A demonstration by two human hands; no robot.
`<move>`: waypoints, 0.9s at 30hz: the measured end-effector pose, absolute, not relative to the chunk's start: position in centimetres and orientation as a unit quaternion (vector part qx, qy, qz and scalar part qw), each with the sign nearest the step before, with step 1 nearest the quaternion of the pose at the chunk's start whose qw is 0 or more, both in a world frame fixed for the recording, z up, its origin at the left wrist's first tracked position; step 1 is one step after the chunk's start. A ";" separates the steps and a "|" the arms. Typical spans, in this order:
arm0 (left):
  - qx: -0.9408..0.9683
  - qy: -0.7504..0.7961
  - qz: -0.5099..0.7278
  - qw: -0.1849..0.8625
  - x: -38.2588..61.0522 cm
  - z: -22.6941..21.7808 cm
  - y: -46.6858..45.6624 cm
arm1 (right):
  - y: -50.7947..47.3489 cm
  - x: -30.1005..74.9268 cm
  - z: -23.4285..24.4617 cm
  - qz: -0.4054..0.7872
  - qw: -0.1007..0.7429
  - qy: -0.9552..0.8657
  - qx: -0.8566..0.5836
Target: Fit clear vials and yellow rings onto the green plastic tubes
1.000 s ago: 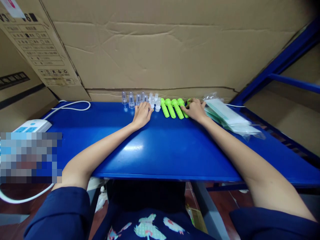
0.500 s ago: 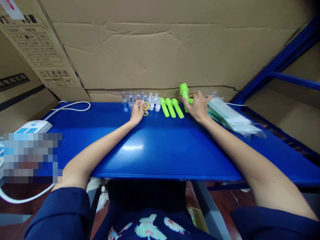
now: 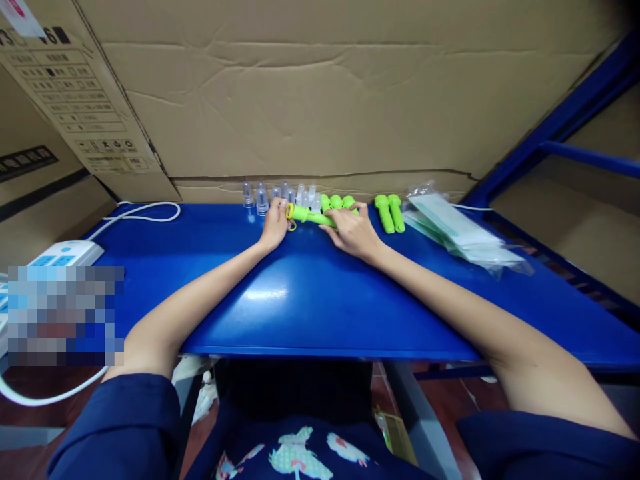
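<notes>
left hand [image 3: 275,225]: forearm in from eight o'clock, fingers pinching thin yellow rings [image 3: 289,211] | right hand [image 3: 353,230]: forearm from four o'clock, curled over green tube [image 3: 314,217] | tube: smooth, cylindrical, between hands, toward twelve o'clock of glossy desk [image 3: 320,303] | clear domed cups [image 3: 262,199]: ten o'clock of tube

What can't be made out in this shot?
All head view:
Three green tubes: lower parts hidden by the right hand and the held tube.
Yellow ring: partly behind the left hand; too small to tell if it touches that tube.
Power strip: mostly behind pixelation.
Carton: fine print too small.
</notes>
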State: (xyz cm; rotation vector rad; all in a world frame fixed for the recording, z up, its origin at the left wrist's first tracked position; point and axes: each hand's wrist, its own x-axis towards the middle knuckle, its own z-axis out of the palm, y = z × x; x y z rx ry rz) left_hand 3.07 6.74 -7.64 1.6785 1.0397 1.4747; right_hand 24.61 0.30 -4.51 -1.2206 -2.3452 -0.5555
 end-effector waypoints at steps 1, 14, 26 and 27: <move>0.644 0.395 0.562 0.337 3.1 -7.6 6.7 | 0.3 24.5 -4.6 -0.199 0.217 -0.849 -0.440; 0.649 0.410 0.575 0.284 3.2 -6.0 5.4 | 0.2 24.7 -4.6 -0.192 0.198 -0.860 -0.430; 0.659 0.343 0.569 0.351 3.1 -6.5 5.1 | -0.5 24.1 -4.5 -0.188 0.173 -0.869 -0.424; 0.658 0.339 0.568 0.360 3.1 -6.6 5.1 | -0.5 24.0 -4.5 -0.185 0.176 -0.867 -0.428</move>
